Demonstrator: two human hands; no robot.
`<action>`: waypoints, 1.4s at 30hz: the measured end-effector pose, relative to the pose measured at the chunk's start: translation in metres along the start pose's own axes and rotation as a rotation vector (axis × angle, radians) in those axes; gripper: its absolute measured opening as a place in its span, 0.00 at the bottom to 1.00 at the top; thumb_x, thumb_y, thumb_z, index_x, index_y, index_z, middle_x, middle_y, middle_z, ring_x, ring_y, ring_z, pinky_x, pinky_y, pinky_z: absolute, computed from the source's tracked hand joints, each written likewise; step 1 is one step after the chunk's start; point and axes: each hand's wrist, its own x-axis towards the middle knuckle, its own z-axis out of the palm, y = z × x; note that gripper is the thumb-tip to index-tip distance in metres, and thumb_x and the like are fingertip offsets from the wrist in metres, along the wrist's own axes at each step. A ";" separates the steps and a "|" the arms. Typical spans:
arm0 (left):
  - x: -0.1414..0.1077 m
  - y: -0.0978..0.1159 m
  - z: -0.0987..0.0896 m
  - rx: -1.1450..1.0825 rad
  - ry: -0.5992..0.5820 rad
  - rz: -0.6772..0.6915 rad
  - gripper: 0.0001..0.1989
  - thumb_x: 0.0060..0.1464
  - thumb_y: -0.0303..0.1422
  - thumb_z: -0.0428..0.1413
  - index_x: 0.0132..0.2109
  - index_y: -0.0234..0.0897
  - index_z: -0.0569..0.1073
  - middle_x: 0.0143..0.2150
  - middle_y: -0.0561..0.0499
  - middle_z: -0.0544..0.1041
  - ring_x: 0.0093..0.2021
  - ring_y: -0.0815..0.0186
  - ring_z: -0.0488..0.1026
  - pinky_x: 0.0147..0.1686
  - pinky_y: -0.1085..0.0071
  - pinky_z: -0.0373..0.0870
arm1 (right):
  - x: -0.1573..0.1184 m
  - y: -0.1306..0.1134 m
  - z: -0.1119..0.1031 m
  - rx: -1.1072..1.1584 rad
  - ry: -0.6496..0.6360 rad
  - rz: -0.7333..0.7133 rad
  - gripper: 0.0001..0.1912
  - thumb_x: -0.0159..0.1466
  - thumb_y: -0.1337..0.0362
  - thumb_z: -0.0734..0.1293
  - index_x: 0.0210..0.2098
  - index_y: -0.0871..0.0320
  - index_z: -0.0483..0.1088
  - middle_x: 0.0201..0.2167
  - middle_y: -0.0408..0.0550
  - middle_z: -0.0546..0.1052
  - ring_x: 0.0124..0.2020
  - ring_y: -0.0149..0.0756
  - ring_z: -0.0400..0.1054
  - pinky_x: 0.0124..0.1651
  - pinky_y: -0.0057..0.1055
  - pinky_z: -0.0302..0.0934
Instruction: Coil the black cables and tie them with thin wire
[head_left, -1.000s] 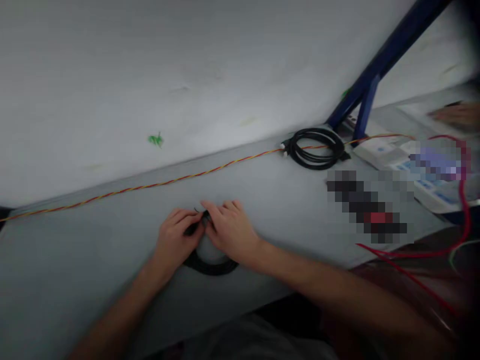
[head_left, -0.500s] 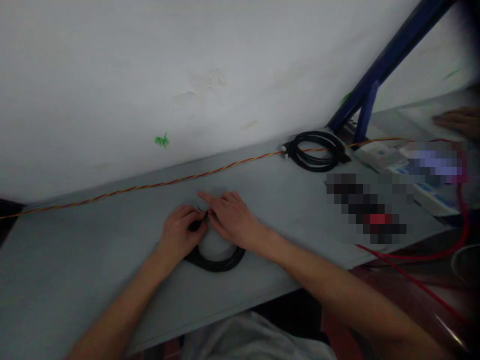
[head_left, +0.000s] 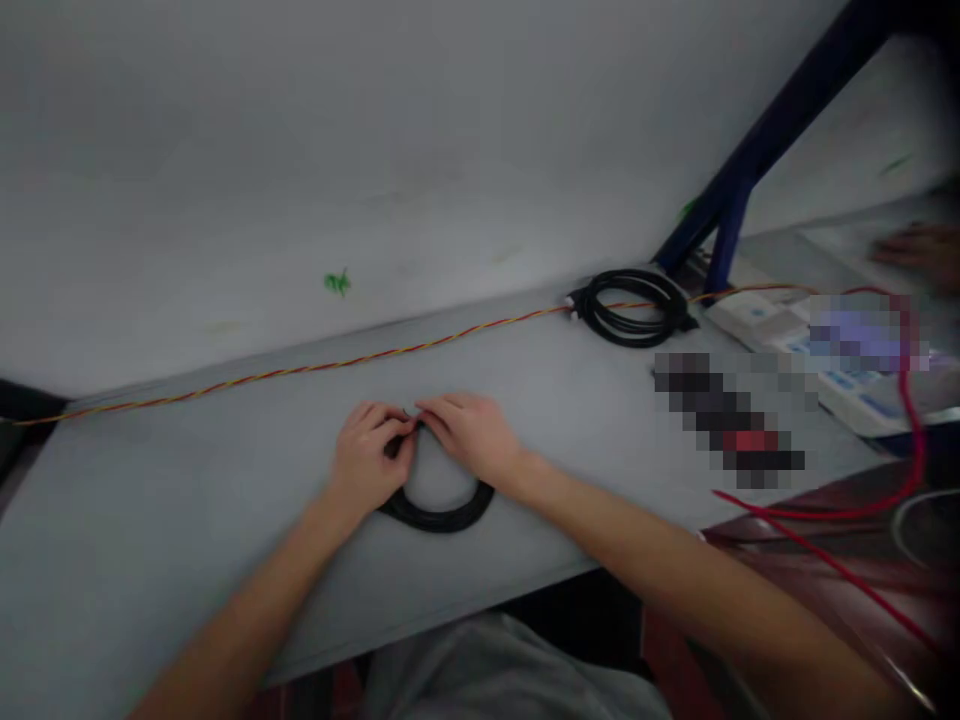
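Note:
A coiled black cable (head_left: 442, 518) lies on the grey table in front of me, its upper part covered by my hands. My left hand (head_left: 373, 447) is closed round the left side of the coil, thumb and fingers pinching near its top. Out of that pinch sticks the curled tip of a thin black tie (head_left: 406, 412). My right hand (head_left: 474, 437) rests over the right side of the coil with its fingers together. Its thumb and index meet beside the tie's tip and seem to pinch it; the exact contact is too small to see.
A second black cable coil (head_left: 630, 308) with white ends sits by the wall. A red-and-yellow twisted wire (head_left: 330, 364) runs along the table's back edge. Rightward are a blurred-out dark object, white-and-blue packs (head_left: 862, 395), a red cable (head_left: 911, 430), a blue post (head_left: 765, 150) and another person's hand (head_left: 915, 245).
My right index finger, stretched out before, has come down to the thumb by the tie. My left hand stays on the coil. The view has shifted slightly.

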 end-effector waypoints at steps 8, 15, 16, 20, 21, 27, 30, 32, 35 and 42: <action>-0.001 -0.003 0.000 0.030 -0.032 -0.030 0.06 0.62 0.30 0.59 0.37 0.39 0.80 0.39 0.47 0.81 0.42 0.58 0.76 0.46 0.58 0.73 | -0.007 -0.003 -0.006 -0.100 -0.041 -0.152 0.10 0.74 0.68 0.66 0.50 0.58 0.79 0.49 0.51 0.81 0.47 0.41 0.74 0.53 0.35 0.66; -0.004 0.005 -0.002 0.142 -0.087 -0.130 0.06 0.60 0.31 0.60 0.43 0.37 0.79 0.40 0.45 0.80 0.44 0.53 0.76 0.49 0.54 0.73 | -0.007 -0.002 -0.004 -0.082 -0.023 -0.168 0.10 0.74 0.68 0.64 0.51 0.61 0.77 0.47 0.55 0.77 0.48 0.43 0.69 0.54 0.38 0.66; -0.004 0.007 -0.002 0.173 -0.088 -0.152 0.08 0.60 0.32 0.60 0.45 0.36 0.79 0.42 0.43 0.79 0.46 0.51 0.75 0.50 0.53 0.73 | -0.006 -0.001 -0.002 -0.074 -0.020 -0.171 0.10 0.74 0.69 0.64 0.51 0.61 0.76 0.46 0.55 0.77 0.48 0.43 0.69 0.54 0.38 0.66; -0.005 0.009 -0.001 0.207 -0.033 -0.235 0.17 0.61 0.39 0.61 0.52 0.33 0.78 0.54 0.36 0.77 0.56 0.47 0.72 0.59 0.48 0.70 | -0.005 0.003 0.002 -0.041 0.004 -0.184 0.10 0.73 0.69 0.65 0.50 0.60 0.76 0.47 0.55 0.76 0.49 0.44 0.68 0.54 0.39 0.65; -0.004 0.007 0.000 0.185 -0.035 -0.249 0.17 0.62 0.41 0.60 0.52 0.34 0.79 0.56 0.36 0.76 0.57 0.47 0.72 0.60 0.48 0.70 | -0.005 0.003 0.002 -0.038 0.010 -0.182 0.10 0.73 0.69 0.64 0.51 0.60 0.76 0.47 0.55 0.76 0.48 0.44 0.67 0.54 0.40 0.65; 0.016 -0.017 -0.002 0.052 -0.100 -0.444 0.09 0.59 0.39 0.62 0.41 0.40 0.84 0.51 0.41 0.79 0.55 0.50 0.74 0.62 0.47 0.67 | -0.004 0.001 0.001 -0.048 0.025 -0.172 0.10 0.74 0.67 0.64 0.51 0.60 0.76 0.46 0.54 0.76 0.47 0.44 0.67 0.53 0.39 0.65; 0.031 -0.021 -0.006 -0.011 -0.197 -0.482 0.06 0.54 0.36 0.65 0.37 0.40 0.84 0.46 0.43 0.81 0.51 0.52 0.76 0.60 0.49 0.69 | -0.005 0.001 0.002 -0.043 0.021 -0.163 0.10 0.74 0.67 0.64 0.50 0.60 0.76 0.45 0.54 0.76 0.48 0.44 0.67 0.54 0.39 0.64; 0.039 -0.016 -0.008 -0.004 -0.228 -0.451 0.03 0.53 0.33 0.65 0.35 0.40 0.84 0.44 0.44 0.81 0.50 0.52 0.75 0.59 0.50 0.69 | -0.005 0.002 0.003 -0.025 0.021 -0.148 0.10 0.74 0.67 0.65 0.51 0.60 0.76 0.45 0.54 0.76 0.48 0.44 0.67 0.54 0.39 0.64; 0.043 0.000 -0.008 0.098 -0.206 -0.381 0.03 0.54 0.29 0.63 0.35 0.39 0.83 0.44 0.43 0.80 0.51 0.50 0.74 0.57 0.49 0.69 | -0.003 0.005 0.005 0.035 0.022 -0.118 0.11 0.72 0.68 0.66 0.52 0.61 0.77 0.45 0.53 0.75 0.47 0.42 0.67 0.53 0.37 0.64; 0.024 0.024 0.003 0.157 -0.079 -0.321 0.07 0.57 0.27 0.59 0.36 0.38 0.82 0.43 0.43 0.79 0.48 0.51 0.72 0.53 0.50 0.71 | 0.003 0.009 0.003 0.137 -0.008 -0.076 0.11 0.69 0.72 0.67 0.46 0.57 0.80 0.39 0.49 0.73 0.44 0.40 0.67 0.51 0.35 0.62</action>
